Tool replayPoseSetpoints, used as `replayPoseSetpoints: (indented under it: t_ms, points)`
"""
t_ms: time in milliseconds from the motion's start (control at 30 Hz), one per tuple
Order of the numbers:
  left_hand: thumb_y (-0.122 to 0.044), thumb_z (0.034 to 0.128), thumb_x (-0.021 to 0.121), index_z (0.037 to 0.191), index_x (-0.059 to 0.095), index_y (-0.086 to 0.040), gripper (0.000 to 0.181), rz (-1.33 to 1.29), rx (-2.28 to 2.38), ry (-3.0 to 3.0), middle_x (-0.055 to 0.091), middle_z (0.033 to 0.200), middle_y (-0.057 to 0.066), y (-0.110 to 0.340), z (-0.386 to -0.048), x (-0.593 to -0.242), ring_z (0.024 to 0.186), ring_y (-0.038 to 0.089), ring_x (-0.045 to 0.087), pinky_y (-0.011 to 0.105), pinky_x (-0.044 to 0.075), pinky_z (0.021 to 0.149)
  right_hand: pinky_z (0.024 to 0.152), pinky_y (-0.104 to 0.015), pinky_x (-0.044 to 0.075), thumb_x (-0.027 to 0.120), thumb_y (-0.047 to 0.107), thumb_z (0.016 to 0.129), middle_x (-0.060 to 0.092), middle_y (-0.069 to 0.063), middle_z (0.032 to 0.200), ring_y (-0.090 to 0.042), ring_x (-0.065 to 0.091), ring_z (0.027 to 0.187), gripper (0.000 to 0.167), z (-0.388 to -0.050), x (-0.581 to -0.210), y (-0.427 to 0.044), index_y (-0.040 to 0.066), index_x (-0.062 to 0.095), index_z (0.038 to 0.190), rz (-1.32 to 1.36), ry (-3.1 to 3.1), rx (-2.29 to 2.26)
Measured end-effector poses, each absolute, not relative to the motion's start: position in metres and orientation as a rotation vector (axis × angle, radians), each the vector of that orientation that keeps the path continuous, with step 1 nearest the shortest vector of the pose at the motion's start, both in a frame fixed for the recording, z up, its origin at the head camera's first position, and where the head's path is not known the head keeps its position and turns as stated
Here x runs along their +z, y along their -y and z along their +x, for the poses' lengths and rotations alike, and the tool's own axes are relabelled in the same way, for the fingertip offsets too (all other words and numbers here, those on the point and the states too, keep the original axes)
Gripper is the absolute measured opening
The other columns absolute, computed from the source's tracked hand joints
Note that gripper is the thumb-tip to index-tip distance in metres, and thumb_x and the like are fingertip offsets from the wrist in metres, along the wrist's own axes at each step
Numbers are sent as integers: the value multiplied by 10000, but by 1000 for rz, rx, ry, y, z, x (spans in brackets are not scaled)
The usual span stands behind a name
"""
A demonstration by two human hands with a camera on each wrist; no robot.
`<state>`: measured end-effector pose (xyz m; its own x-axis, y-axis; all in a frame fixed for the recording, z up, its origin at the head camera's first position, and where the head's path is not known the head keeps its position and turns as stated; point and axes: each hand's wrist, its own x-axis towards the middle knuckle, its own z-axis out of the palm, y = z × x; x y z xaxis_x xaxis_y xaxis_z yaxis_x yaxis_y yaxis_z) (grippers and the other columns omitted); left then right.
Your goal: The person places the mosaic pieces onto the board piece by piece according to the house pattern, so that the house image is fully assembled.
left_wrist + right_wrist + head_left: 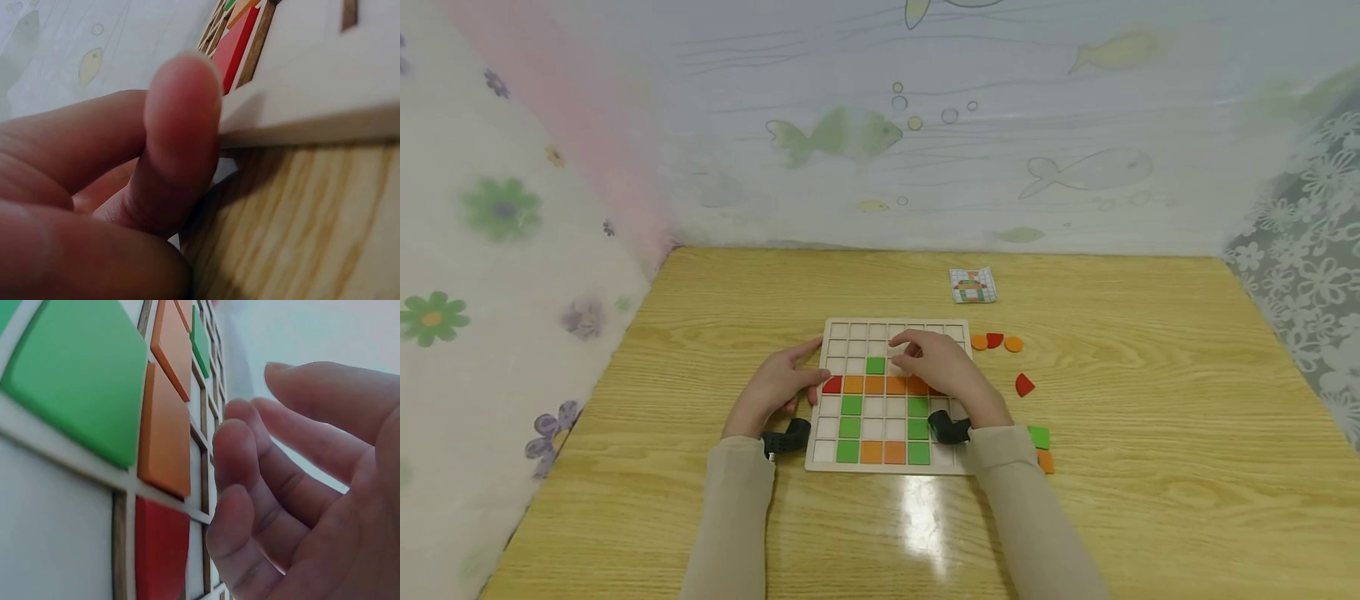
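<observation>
A pale wooden grid board (891,469) lies on the table, with green, orange and red tiles in some cells. My left hand (775,383) rests at its left edge, the thumb close to a red tile (832,385); the left wrist view shows a fingertip (184,119) against the board's side. Over the board's upper middle hovers my right hand (943,364), near a lone green tile (876,366). Its thumb and bent fingers stand apart, and no piece shows between them. Beneath it run an orange row (874,385) and a red tile (161,550).
Right of the board lie two orange discs (1013,344), red quarter-round pieces (1025,385), a green square (1039,437) and an orange square (1046,461). A small pattern card (973,285) lies behind the board. A patterned curtain (850,167) hangs along the table's back edge.
</observation>
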<state>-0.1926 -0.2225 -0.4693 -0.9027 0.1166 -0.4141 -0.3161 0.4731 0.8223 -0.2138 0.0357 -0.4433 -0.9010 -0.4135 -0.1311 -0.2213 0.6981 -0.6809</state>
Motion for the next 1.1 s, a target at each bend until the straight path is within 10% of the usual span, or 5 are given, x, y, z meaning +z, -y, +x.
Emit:
replayPoseSetpoints:
  t_ms: [1100]
  points:
    - [-341, 795, 662, 1315, 368, -423, 603, -169, 1437, -2322, 579, 580, 155, 221, -191, -470, 320, 143, 319, 253, 302, 315, 595, -284, 413, 574, 274, 873, 546, 71, 730, -121, 482, 633, 255, -180, -436, -94, 160, 614, 1098, -515, -2738, -998]
